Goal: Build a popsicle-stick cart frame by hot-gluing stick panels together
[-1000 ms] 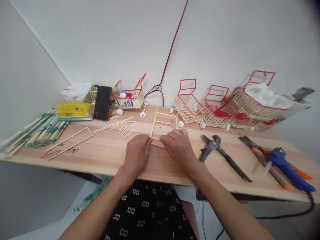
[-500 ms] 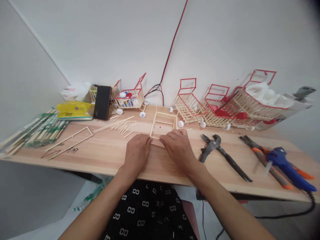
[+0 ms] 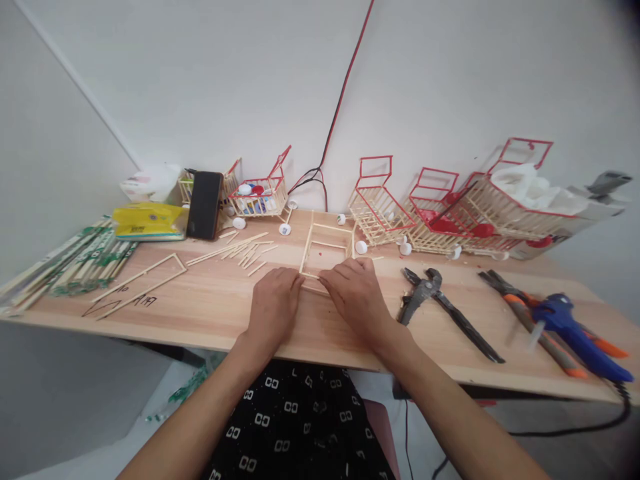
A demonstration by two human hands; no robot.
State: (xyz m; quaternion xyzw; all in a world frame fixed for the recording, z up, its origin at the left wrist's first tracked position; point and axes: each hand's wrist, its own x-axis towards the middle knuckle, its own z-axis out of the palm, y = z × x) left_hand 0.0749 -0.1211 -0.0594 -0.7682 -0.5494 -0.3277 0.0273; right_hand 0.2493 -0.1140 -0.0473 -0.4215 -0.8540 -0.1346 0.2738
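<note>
A small frame of thin wooden sticks [image 3: 332, 228] stands on the wooden table in front of me. My left hand [image 3: 274, 299] pinches its near left corner, fingers curled together. At the near right end, my right hand [image 3: 357, 290] grips the same frame with closed fingers. Between the two hands a short stretch of the near stick shows. My fingertips hide the exact points of contact. Left of my left hand lie several loose short sticks [image 3: 249, 252] and a long open stick frame [image 3: 144, 272].
Pliers [image 3: 427, 293], a blue glue gun [image 3: 565, 320] and orange-handled pliers [image 3: 515, 300] lie at right. Red-trimmed stick carts [image 3: 380, 213] line the wall. At left are a phone [image 3: 205, 205], a yellow packet [image 3: 150, 220] and wrapped stick bundles [image 3: 95, 257].
</note>
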